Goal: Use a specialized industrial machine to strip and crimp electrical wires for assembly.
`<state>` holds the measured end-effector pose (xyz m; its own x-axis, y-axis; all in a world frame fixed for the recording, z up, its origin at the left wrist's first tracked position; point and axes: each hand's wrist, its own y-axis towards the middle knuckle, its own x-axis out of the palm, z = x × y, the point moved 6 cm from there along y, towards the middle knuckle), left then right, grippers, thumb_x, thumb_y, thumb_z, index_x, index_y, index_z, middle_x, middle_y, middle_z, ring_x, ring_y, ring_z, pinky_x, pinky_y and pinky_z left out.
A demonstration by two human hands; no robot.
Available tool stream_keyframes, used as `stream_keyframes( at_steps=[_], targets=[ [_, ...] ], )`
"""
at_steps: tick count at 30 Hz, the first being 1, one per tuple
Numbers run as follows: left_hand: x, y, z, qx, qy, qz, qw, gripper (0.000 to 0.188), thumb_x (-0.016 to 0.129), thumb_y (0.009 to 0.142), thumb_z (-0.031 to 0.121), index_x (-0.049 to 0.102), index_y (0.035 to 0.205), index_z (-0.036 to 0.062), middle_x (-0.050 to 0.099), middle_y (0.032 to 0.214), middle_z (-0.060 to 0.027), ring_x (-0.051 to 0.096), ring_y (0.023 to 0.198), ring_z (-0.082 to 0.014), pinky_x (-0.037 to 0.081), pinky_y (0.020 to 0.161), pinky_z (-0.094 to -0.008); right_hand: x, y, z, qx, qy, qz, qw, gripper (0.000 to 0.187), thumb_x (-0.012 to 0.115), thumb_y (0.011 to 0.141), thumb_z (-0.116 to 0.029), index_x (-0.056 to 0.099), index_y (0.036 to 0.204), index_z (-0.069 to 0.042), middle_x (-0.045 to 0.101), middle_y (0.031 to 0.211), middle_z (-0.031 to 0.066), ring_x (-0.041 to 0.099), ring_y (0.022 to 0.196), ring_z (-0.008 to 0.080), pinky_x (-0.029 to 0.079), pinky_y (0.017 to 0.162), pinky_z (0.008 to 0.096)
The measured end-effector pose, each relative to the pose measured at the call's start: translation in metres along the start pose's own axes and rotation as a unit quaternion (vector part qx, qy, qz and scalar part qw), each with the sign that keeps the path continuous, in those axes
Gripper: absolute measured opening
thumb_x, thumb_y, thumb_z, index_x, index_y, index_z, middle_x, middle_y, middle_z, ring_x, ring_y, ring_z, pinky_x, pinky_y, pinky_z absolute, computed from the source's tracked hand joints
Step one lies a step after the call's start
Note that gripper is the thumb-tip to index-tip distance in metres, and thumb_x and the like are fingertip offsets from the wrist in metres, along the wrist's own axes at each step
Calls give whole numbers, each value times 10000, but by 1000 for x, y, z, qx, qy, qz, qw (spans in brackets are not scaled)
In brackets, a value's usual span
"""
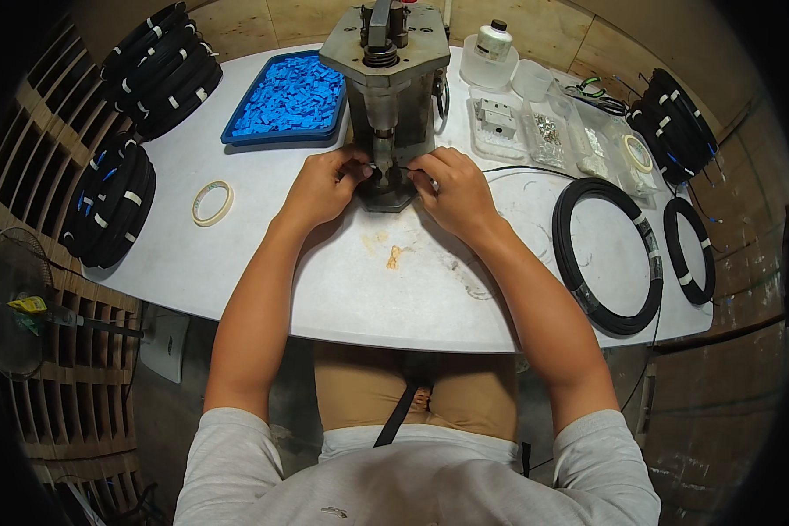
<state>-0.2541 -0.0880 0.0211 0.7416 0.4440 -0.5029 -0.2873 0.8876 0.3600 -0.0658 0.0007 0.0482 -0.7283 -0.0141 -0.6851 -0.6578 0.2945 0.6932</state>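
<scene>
A metal bench press stands at the table's far middle, between my two hands. My left hand is at the left of its lower tool, fingers pinched together; what they hold, if anything, is too small to make out. On the other side, my right hand pinches the end part of a thin black cable close to the tool. The cable runs right from that hand toward a large black cable coil lying on the table. The cable's tip is hidden at the press.
A dark blue tray full of small blue parts sits left of the press. A tape roll lies near the left edge, beside stacked cable coils. Clear bins with small parts, a white bottle and another coil occupy the right.
</scene>
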Motion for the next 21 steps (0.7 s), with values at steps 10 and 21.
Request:
stream_keyframes(
  at_steps=[10, 21],
  targets=[
    [0, 1, 2, -33, 26, -31, 999, 195, 611, 996, -9, 702, 1162, -57, 790, 1015, -152, 774, 986, -231, 589, 935, -347, -1, 0, -1, -7, -3, 6, 1000, 77, 760, 857, -65, 741, 931, -70, 692, 881, 91, 678, 859, 313, 542, 794, 428],
    [1, 0, -3, -21, 11, -17, 1000, 188, 630, 992, 8, 721, 1152, -32, 791, 996, -158, 776, 946, -247, 589, 902, -350, -1, -1, -2, -8, -4, -5, 1000, 149, 757, 839, -29, 736, 983, -60, 710, 937, 101, 679, 890, 323, 548, 808, 423]
  ],
)
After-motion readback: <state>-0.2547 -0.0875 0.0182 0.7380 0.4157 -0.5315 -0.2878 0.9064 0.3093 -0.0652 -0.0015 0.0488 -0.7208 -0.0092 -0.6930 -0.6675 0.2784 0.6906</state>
